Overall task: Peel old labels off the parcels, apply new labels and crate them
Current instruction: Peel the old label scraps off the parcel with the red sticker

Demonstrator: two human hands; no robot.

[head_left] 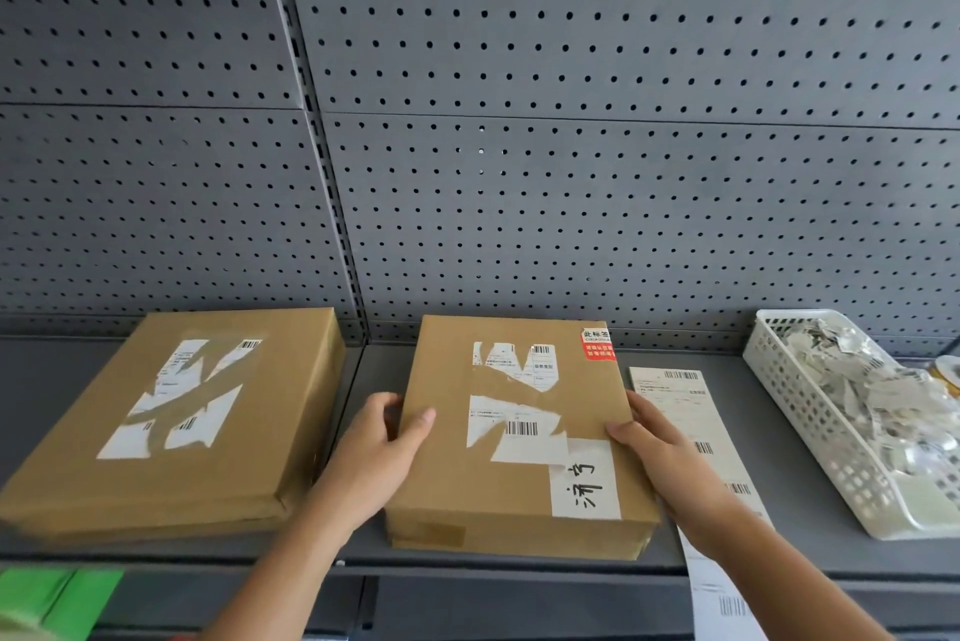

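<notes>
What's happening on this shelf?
A person grips the middle parcel by its sides, left hand and right hand, on the shelf. Its old label is partly torn off. A second parcel with a torn label lies to its left; a strip of labels and a white basket of paper scraps lie to its right.

Label strip [670,398]: partly under right forearm [769,562], runs off bottom edge; print unreadable. Green object [57,599] bottom-left: blurred, cropped. White basket [810,437]: cut by right edge. Middle parcel [457,484]: fine print on torn labels too small.
</notes>
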